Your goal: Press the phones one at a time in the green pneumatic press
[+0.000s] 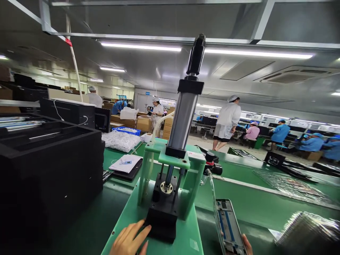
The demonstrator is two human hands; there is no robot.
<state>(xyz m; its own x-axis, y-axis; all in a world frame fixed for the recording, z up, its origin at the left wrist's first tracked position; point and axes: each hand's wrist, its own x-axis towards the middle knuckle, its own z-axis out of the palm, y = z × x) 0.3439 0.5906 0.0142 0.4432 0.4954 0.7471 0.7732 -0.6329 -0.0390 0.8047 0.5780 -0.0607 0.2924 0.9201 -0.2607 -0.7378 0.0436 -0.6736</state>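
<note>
Head view: I've got the right hand [247, 244] gripping a dark-rimmed rectangular phone frame with blue strips [228, 225], right of the green press with a silver cylinder [182, 122]. Phone frame lies strip side up, long axis near-far, far end angled left. Left hand [129, 239] loose, fingers extended onto the black rectangular block [162, 226] on the press base. Clear flexible tube [213, 193] crowds the phone frame's left edge. Matte black tray stack [61, 177] blocks left; shiny silvery stack [309, 232] near right.

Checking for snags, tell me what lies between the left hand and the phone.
The head view shows a black block, the green base and a clear tube.
</note>
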